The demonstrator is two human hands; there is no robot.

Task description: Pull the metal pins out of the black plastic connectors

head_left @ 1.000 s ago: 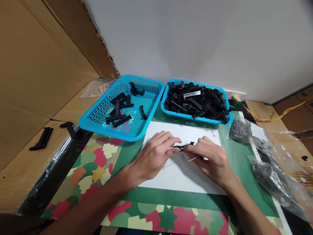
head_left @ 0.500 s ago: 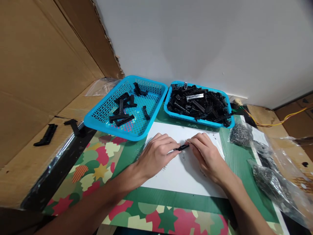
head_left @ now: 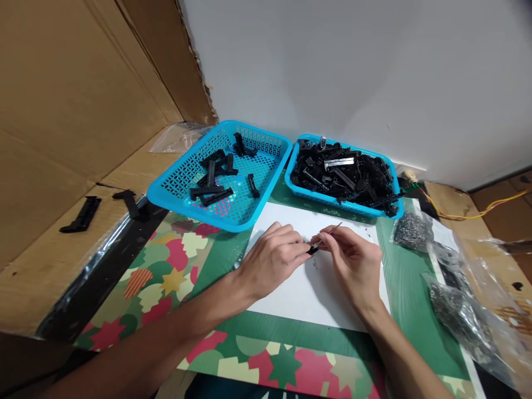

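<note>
- You hold a small black part [head_left: 313,250] at the fingertips of your left hand [head_left: 276,259]; only its right end is visible, above the white sheet [head_left: 286,302], and your fingers hide the rest.
- You hold a thin metal rod [head_left: 336,227] in your right hand [head_left: 355,256]; it is slanted, with one end toward the far right and the other close to the black part; whether they touch, one cannot tell.
</note>
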